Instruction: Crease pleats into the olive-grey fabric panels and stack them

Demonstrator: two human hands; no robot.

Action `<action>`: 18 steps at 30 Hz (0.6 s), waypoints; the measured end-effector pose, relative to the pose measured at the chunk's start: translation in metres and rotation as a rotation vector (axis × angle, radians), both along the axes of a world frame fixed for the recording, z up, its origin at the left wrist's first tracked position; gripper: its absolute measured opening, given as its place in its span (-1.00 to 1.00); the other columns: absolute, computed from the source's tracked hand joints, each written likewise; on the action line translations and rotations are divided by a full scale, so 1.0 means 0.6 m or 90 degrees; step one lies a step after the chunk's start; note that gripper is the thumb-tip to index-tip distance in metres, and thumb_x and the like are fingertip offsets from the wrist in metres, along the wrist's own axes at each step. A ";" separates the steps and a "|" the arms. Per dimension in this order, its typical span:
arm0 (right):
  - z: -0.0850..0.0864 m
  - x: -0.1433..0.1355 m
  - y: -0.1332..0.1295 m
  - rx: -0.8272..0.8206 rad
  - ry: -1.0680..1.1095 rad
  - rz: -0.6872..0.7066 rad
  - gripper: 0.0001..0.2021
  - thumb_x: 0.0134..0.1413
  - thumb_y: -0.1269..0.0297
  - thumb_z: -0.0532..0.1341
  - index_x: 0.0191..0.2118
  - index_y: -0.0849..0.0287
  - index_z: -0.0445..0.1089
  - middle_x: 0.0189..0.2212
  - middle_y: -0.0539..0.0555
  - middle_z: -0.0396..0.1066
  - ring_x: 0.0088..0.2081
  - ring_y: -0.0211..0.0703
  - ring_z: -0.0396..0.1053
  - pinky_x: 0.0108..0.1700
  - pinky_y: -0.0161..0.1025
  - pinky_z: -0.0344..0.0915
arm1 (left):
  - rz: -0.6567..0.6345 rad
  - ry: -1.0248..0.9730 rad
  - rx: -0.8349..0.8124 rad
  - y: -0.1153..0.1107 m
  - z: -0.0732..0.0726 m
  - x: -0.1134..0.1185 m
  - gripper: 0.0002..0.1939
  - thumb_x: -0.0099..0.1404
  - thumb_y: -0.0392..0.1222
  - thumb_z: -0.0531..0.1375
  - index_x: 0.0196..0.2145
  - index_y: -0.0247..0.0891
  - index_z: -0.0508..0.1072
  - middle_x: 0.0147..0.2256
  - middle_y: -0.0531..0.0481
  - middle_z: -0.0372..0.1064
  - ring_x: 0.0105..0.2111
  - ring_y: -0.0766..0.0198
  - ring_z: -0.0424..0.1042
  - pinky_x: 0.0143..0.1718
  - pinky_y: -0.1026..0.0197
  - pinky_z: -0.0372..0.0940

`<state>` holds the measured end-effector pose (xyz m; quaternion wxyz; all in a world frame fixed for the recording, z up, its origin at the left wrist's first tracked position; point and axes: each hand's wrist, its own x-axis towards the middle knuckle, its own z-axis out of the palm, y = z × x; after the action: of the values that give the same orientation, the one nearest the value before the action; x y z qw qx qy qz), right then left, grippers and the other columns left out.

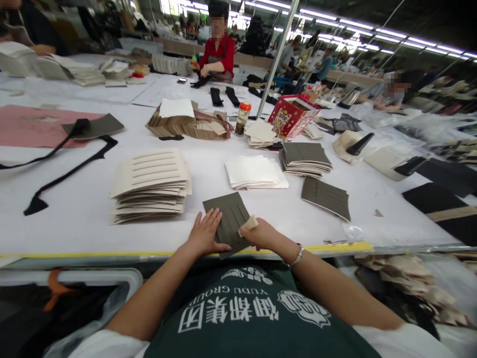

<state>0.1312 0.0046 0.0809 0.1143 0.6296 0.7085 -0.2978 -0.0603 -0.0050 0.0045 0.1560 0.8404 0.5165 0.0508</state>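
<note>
A dark grey-green panel [231,215] with several slit-like lines lies at the table's front edge, directly before me. My left hand [205,231] is spread flat, its fingers on the panel's left side and the thumb near its lower edge. On the right side, my right hand [261,233] is closed around a small cream cloth scrap [250,223], which meets the panel's surface. To the left stands a tall stack of cream-faced panels [151,184]. Beyond the panel is a pile of white sheets [255,172]. A single similar dark panel [325,198] lies to the right, near a stack of dark panels [305,158].
Black straps [70,171] trail across the left of the table. Farther back are a bundle of brown pieces [190,124], an orange-capped bottle [243,118], a red box [292,117] and a metal pole [278,57]. A person in red [219,54] works across the table.
</note>
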 end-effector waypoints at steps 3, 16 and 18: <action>-0.003 -0.001 0.008 -0.036 0.058 -0.030 -0.64 0.11 0.20 -0.03 -0.44 0.30 0.42 -0.64 0.12 0.42 -0.65 -0.27 0.33 -0.49 -0.37 0.24 | -0.004 0.005 0.003 0.000 -0.002 -0.001 0.09 -0.10 0.39 0.13 0.23 -0.31 -0.08 0.26 -0.22 -0.22 0.25 -0.02 -0.22 0.20 -0.15 -0.40; 0.007 0.019 -0.039 -0.124 0.103 -0.100 -0.60 0.13 0.19 -0.06 -0.54 0.28 0.37 -0.61 0.11 0.43 -0.69 -0.35 0.27 -0.55 -0.42 0.21 | 0.012 0.007 -0.006 -0.001 0.001 0.009 0.10 -0.10 0.38 0.14 0.24 -0.34 -0.10 0.26 -0.22 -0.26 0.25 -0.03 -0.25 0.20 -0.17 -0.42; 0.007 0.008 -0.035 -0.104 0.103 -0.095 -0.59 0.14 0.18 -0.08 -0.49 0.28 0.40 -0.58 0.12 0.44 -0.66 -0.33 0.30 -0.52 -0.41 0.23 | 0.014 0.005 -0.014 0.000 0.003 0.011 0.10 -0.09 0.37 0.14 0.24 -0.34 -0.10 0.26 -0.23 -0.26 0.25 -0.05 -0.26 0.19 -0.20 -0.43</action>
<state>0.1363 -0.0165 0.0850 0.0855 0.6428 0.6400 -0.4122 -0.0534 -0.0048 0.0063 0.1628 0.8332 0.5266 0.0438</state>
